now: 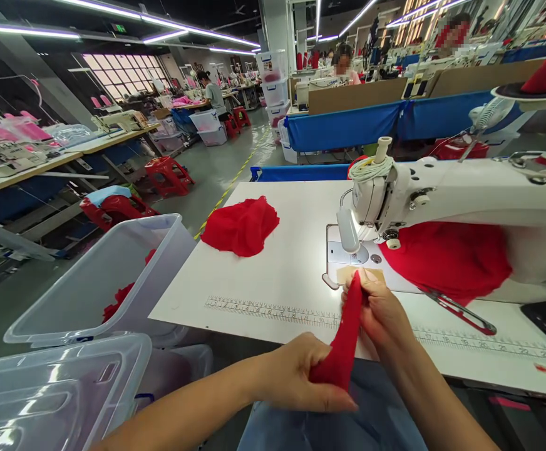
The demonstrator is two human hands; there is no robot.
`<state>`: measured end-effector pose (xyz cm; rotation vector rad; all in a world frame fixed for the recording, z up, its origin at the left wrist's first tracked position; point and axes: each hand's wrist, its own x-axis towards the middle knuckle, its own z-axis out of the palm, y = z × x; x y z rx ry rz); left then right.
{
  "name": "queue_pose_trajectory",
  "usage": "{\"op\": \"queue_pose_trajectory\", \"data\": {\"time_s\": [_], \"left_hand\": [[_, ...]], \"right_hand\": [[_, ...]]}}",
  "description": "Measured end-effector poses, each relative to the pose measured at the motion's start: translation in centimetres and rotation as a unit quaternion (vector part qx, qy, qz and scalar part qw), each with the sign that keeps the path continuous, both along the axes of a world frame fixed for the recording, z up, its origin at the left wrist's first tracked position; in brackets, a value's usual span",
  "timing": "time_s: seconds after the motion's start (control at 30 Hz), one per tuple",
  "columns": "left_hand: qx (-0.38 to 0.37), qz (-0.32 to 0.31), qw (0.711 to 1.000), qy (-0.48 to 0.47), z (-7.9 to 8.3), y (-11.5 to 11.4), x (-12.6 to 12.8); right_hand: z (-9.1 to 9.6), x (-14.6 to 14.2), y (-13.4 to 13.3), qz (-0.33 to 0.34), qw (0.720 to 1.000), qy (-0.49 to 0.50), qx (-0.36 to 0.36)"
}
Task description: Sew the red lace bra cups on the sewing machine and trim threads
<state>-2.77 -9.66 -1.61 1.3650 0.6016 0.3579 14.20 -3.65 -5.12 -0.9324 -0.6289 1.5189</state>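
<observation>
Two-handed, stretching a red fabric strip point(345, 341): left hand point(296, 376) pinching its lower end, right hand point(381, 310) pinching the top (beside the sewing machine point(442, 188)).

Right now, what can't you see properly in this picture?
Head view only:
- Needle of the sewing machine: hidden behind its head and lamp.
- Red strip: lower end buried in the left hand; top covered by right hand.
- Ruler numbers: too small.
- Plastic bin: contents blurred by its wall.
</observation>
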Motion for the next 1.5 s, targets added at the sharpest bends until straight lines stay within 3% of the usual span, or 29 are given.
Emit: {"op": "queue_pose_trajectory", "data": {"time_s": [0.13, 0.33, 0.47, 0.53, 0.6, 0.7, 0.77, 0.87, 0.9, 0.97, 1.03, 1.1, 1.2, 1.33, 1.5], "left_hand": [[-0.003, -0.017, 1.000, -0.015, -0.3, -0.7, 0.6], [-0.160, -0.003, 0.987, 0.006, -1.9, -0.9, 1.2], [-0.280, 0.145, 0.948, -0.034, -3.0, -1.1, 1.8], [-0.307, 0.189, 0.931, -0.054, -2.9, -1.4, 2.0], [-0.267, 0.155, 0.950, -0.053, -2.4, -1.8, 2.1], [-0.114, 0.072, 0.990, -0.047, -1.4, -2.4, 2.3], [-0.039, 0.040, 0.997, -0.048, -0.9, -2.6, 2.4], [-0.055, 0.048, 0.996, -0.052, -0.7, -2.4, 2.3], [-0.086, 0.088, 0.990, -0.065, -0.7, -2.1, 2.3], [-0.154, 0.228, 0.954, -0.116, -0.4, -1.1, 2.1], [-0.201, 0.388, 0.881, -0.179, 0.3, 0.2, 1.9], [-0.225, 0.476, 0.822, -0.216, 1.2, 1.7, 1.8], [-0.249, 0.513, 0.786, -0.240, 1.8, 3.2, 1.9], [-0.249, 0.519, 0.778, -0.253, 1.0, 3.8, 2.5], [-0.246, 0.513, 0.778, -0.266, 0.2, 4.2, 3.3]], "right_hand": [[0.1, -0.5, 0.4, 0.044, 0.996, 0.047, -0.062], [0.8, -1.9, -0.6, 0.039, 0.989, 0.084, -0.114], [1.6, -2.0, -0.8, 0.023, 0.990, 0.088, -0.103], [2.0, -1.7, -0.6, 0.006, 0.991, 0.086, -0.101], [2.3, -1.5, -0.4, 0.016, 0.989, 0.084, -0.122], [2.2, -1.6, -0.2, 0.064, 0.980, 0.088, -0.165], [1.8, -1.7, -0.3, 0.090, 0.976, 0.101, -0.171], [1.5, -1.8, -0.2, 0.108, 0.974, 0.119, -0.163], [1.4, -1.7, -0.2, 0.123, 0.971, 0.126, -0.160], [1.4, -1.3, -0.4, 0.176, 0.961, 0.147, -0.157], [1.5, -0.9, -0.9, 0.242, 0.943, 0.172, -0.154], [1.3, -0.6, -1.9, 0.278, 0.929, 0.193, -0.154], [0.7, -0.5, -3.8, 0.254, 0.929, 0.225, -0.147], [0.1, -1.5, -6.1, 0.171, 0.948, 0.237, -0.125], [0.5, -2.8, -6.7, 0.080, 0.987, 0.090, -0.110]]}}
